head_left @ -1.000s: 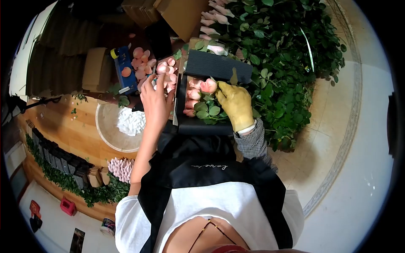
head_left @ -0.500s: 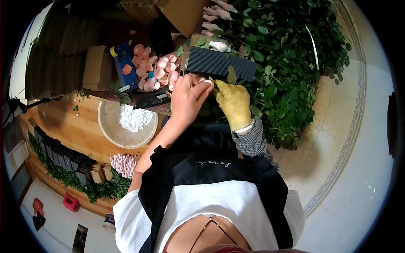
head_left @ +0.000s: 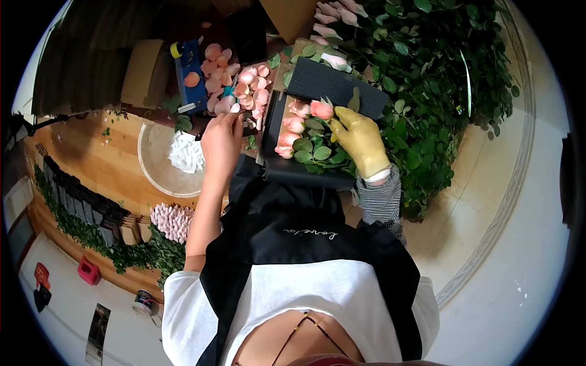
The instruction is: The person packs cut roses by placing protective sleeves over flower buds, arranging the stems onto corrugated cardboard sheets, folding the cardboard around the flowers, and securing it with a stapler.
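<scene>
My bare left hand is at the near edge of a heap of loose pink petals, its fingertips pinched on a pale petal. On my right hand is a yellow glove; thumb and fingers close around the base of a pink rose, held over an open black box. Inside that box, several pink roses lie to the left of green leaves. A ribbed black panel lies just beyond the held rose.
A large pile of leafy stems fills the right side. Left of the petals are a blue object and a cardboard box. A round tub holds white pieces. Wrapped bunches line the floor at left.
My left hand went from the petals to the rose, then back left to the petals with a petal in its fingertips. My right hand still holds the rose.
</scene>
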`<state>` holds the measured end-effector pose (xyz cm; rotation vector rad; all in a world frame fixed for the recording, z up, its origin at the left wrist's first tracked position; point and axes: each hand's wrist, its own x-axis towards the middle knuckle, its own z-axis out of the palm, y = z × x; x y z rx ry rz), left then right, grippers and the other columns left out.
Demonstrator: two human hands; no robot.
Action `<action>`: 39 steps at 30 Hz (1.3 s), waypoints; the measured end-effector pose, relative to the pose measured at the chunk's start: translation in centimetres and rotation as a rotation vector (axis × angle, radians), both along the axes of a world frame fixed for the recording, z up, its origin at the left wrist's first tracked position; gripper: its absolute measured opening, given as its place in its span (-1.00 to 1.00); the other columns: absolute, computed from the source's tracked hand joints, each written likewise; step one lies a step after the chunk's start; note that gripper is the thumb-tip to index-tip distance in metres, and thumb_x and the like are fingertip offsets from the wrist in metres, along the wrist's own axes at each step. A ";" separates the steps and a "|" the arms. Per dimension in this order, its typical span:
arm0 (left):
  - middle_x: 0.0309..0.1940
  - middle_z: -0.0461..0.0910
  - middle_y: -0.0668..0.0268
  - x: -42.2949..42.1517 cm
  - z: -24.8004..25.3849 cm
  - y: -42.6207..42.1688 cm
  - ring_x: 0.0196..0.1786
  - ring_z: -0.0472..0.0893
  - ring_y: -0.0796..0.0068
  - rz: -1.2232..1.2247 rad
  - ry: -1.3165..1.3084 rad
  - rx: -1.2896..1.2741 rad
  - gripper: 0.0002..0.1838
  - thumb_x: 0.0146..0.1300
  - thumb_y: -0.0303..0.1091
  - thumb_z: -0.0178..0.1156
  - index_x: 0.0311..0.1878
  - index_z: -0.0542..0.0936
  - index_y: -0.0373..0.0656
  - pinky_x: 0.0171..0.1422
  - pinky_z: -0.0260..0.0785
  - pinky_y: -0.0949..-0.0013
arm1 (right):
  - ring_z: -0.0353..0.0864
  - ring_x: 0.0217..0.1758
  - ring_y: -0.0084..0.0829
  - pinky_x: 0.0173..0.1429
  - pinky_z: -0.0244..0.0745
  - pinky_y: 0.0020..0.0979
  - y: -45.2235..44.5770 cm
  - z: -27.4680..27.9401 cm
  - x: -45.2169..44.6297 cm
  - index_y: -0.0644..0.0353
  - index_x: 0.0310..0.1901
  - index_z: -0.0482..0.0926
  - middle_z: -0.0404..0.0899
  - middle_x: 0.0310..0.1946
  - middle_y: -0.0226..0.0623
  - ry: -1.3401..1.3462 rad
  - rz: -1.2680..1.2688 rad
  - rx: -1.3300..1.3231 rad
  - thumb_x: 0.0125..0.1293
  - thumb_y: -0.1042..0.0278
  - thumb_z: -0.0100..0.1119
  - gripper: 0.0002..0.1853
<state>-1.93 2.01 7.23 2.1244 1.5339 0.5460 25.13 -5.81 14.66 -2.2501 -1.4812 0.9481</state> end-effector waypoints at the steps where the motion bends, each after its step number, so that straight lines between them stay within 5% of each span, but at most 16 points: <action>1: -0.33 0.66 0.14 0.1 -0.2 0.0 -0.24 0.66 0.07 0.001 -0.020 -0.071 -0.82 0.33 -0.28 0.31 -0.19 0.71 -0.19 -0.17 0.50 0.12 | 0.74 -0.32 -0.08 -0.20 0.63 -0.16 0.2 -0.5 -0.6 0.15 -0.02 0.69 0.72 -0.38 -0.09 -0.204 0.067 0.130 0.36 0.22 0.30 -0.74; 4: -0.44 0.66 0.12 1.5 -0.3 -0.3 -0.33 0.67 0.02 0.048 -0.165 -0.195 -0.73 0.34 -0.18 0.31 -0.34 0.71 -0.21 -0.24 0.49 0.09 | 0.72 -0.31 -0.17 -0.21 0.58 -0.21 0.5 -2.6 -2.2 0.11 0.06 0.65 0.73 -0.35 -0.17 -0.451 0.220 0.235 0.36 0.22 0.31 -0.70; 6: -0.40 0.69 0.03 1.6 -1.0 -0.6 -0.35 0.67 -0.07 0.039 -0.262 -0.335 -0.73 0.37 -0.17 0.28 -0.22 0.74 -0.21 -0.26 0.51 0.12 | 0.72 -0.30 -0.17 -0.14 0.57 -0.19 -0.6 -1.3 -2.8 0.05 0.15 0.64 0.73 -0.34 -0.19 -0.348 0.160 0.155 0.33 0.25 0.35 -0.64; 8: -0.36 0.76 0.11 1.5 -0.6 -0.3 -0.35 0.75 0.37 -0.018 -0.250 -0.553 -0.75 0.44 -0.30 0.24 -0.09 0.73 -0.32 -0.23 0.52 0.31 | 0.70 -0.32 -0.18 -0.11 0.58 -0.21 -1.7 1.0 -2.9 0.04 0.23 0.62 0.74 -0.32 -0.20 -0.296 0.050 0.186 0.30 0.30 0.38 -0.56; 11: -0.28 0.78 0.11 2.4 -2.5 -0.7 -0.25 0.76 0.43 -0.054 -0.522 -0.838 -0.73 0.49 -0.36 0.16 0.00 0.69 -0.40 -0.15 0.56 0.35 | 0.71 -0.32 -0.15 -0.16 0.57 -0.15 -2.4 2.0 -3.5 0.02 0.20 0.63 0.73 -0.37 -0.23 -0.126 0.083 0.345 0.28 0.27 0.39 -0.56; 12: -0.28 0.78 0.11 3.0 -2.8 -0.8 -0.25 0.76 0.43 -0.059 -0.519 -0.842 -0.73 0.49 -0.36 0.16 0.00 0.69 -0.40 -0.15 0.56 0.35 | 0.71 -0.31 -0.15 -0.15 0.57 -0.13 -2.5 1.9 -3.8 0.02 0.20 0.62 0.73 -0.37 -0.22 0.036 0.105 0.359 0.28 0.27 0.39 -0.56; 16: -0.17 0.78 0.09 4.5 -3.7 -1.3 -0.10 0.77 0.37 -0.138 -0.485 -0.637 -0.70 0.53 -0.43 0.06 0.16 0.61 -0.42 0.04 0.60 0.36 | 0.73 -0.24 -0.10 -0.09 0.62 -0.16 -2.0 -3.6 -4.1 0.13 0.18 0.60 0.72 -0.30 -0.12 -0.374 0.207 -0.076 0.25 0.23 0.42 -0.53; 19: -0.08 0.76 0.08 3.8 -2.3 -1.4 -0.04 0.76 0.36 -0.177 -0.556 -0.660 -0.72 0.54 -0.48 0.03 0.15 0.60 -0.42 0.05 0.60 0.33 | 0.72 -0.31 -0.12 -0.16 0.59 -0.14 -2.2 -4.5 -3.5 0.17 0.12 0.58 0.70 -0.37 -0.17 -0.373 0.461 0.167 0.20 0.15 0.44 -0.51; 22: -0.10 0.75 0.07 3.3 3.2 -2.5 -0.06 0.77 0.25 -0.155 -0.420 -0.476 -0.77 0.51 -0.49 0.07 0.07 0.60 -0.43 0.02 0.60 0.32 | 0.71 -0.32 -0.14 -0.18 0.59 -0.16 -2.1 -3.9 -2.8 0.14 0.13 0.58 0.69 -0.38 -0.22 -0.298 0.528 0.111 0.15 0.15 0.47 -0.47; 23: -0.14 0.74 0.06 3.8 2.7 -3.7 -0.11 0.76 0.12 -0.159 -0.731 -0.699 -0.80 0.46 -0.48 0.15 0.05 0.58 -0.40 -0.01 0.60 0.29 | 0.71 -0.34 -0.13 -0.19 0.58 -0.15 -2.0 -4.4 -2.9 0.13 0.08 0.59 0.68 -0.42 -0.24 -0.327 0.518 0.059 0.11 0.15 0.48 -0.49; 24: 0.00 0.70 -0.02 4.2 3.4 -4.3 -0.13 0.73 0.07 -0.330 -0.364 -0.339 -0.71 0.37 -0.45 0.26 0.10 0.56 -0.34 -0.06 0.61 0.29 | 0.70 -0.36 -0.13 -0.21 0.57 -0.14 -1.9 -4.9 -3.5 0.11 0.02 0.61 0.68 -0.45 -0.24 -0.452 0.499 0.101 0.11 0.22 0.46 -0.57; 28: 0.31 0.51 -0.13 7.8 2.4 -8.3 -0.04 0.69 0.24 -0.400 0.156 0.033 -0.59 0.22 -0.35 0.21 0.08 0.58 -0.44 -0.17 0.61 0.41 | 0.69 -0.39 -0.10 -0.22 0.56 -0.12 -1.9 -4.5 -3.7 0.11 0.04 0.63 0.67 -0.46 -0.19 -0.488 0.532 0.093 0.21 0.35 0.35 -0.66; 30: 0.28 0.54 -0.19 8.8 1.9 -9.6 -0.11 0.66 0.30 -0.350 0.238 0.100 -0.57 0.12 -0.38 0.15 0.03 0.59 -0.47 -0.25 0.60 0.42 | 0.67 -0.40 -0.07 -0.20 0.56 -0.09 -2.1 -3.8 -3.4 0.14 0.16 0.62 0.67 -0.44 -0.13 -0.300 0.422 0.164 0.28 0.30 0.29 -0.59; 34: 0.24 0.56 -0.19 9.4 2.3 -9.6 -0.13 0.64 0.33 -0.282 0.196 -0.050 -0.60 0.11 -0.37 0.16 -0.02 0.59 -0.46 -0.29 0.57 0.48 | 0.64 -0.37 0.01 -0.25 0.54 -0.10 -1.6 -4.7 -3.3 0.17 0.16 0.62 0.68 -0.41 -0.11 -0.442 0.223 0.127 0.38 0.18 0.26 -0.61; 39: 0.13 0.62 -0.08 9.9 2.5 -10.0 -0.13 0.60 0.35 -0.188 0.211 -0.038 -0.67 0.07 -0.37 0.18 -0.10 0.60 -0.35 -0.26 0.53 0.53 | 0.60 -0.32 -0.63 -0.22 0.52 -0.51 0.4 -5.1 -2.5 0.22 0.18 0.61 0.66 -0.40 -0.37 0.127 0.035 -0.085 0.34 0.46 0.37 -0.62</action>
